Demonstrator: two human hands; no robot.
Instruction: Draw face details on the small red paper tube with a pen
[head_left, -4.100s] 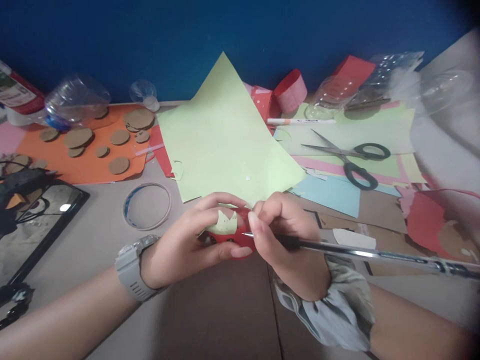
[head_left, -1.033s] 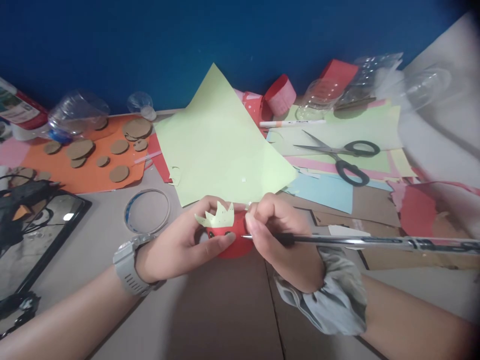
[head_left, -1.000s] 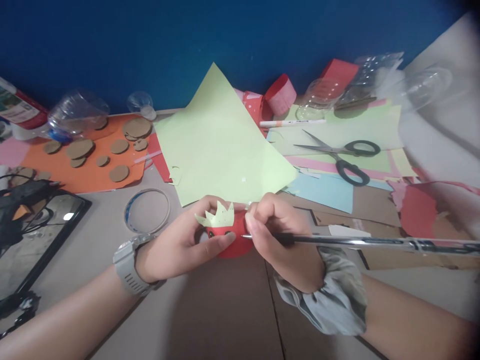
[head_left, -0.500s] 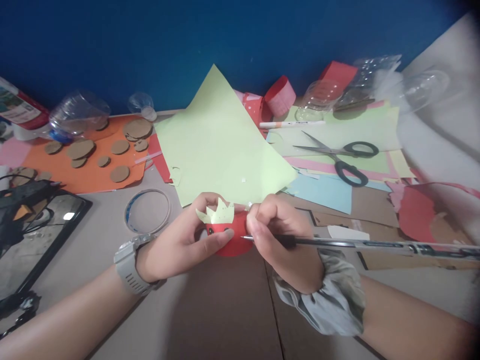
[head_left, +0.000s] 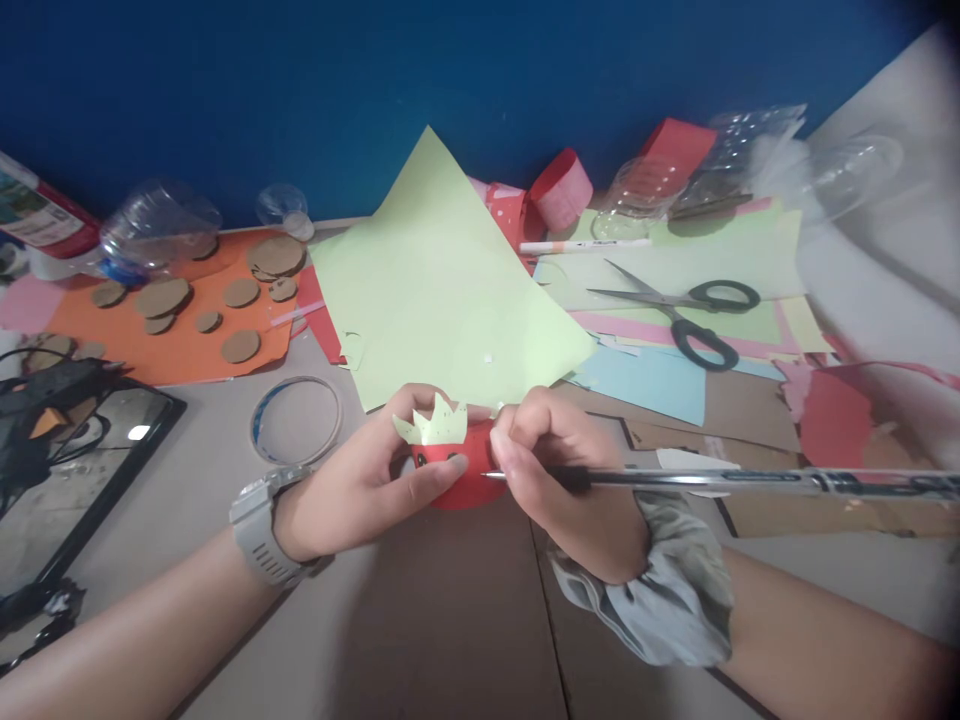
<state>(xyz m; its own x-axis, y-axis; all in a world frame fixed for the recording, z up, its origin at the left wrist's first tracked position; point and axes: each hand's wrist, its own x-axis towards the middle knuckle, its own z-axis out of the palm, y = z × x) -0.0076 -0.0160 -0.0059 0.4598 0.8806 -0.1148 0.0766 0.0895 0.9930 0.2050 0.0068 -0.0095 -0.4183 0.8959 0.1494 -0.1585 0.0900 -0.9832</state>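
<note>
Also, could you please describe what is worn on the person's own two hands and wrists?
The left hand has a light grey watch with a slotted strap on the wrist. The right hand has a loose, gathered grey-green fabric band at the wrist. Both forearms are bare, with no sleeves showing, and no gloves are worn.

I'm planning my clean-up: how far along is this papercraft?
The green paper crown and dark eyes look in place on the red paper piece. The left hand holds it; the right hand has a ballpoint pen close by. Red near the tip looks unmarked; what else is left, I can't tell.
</note>
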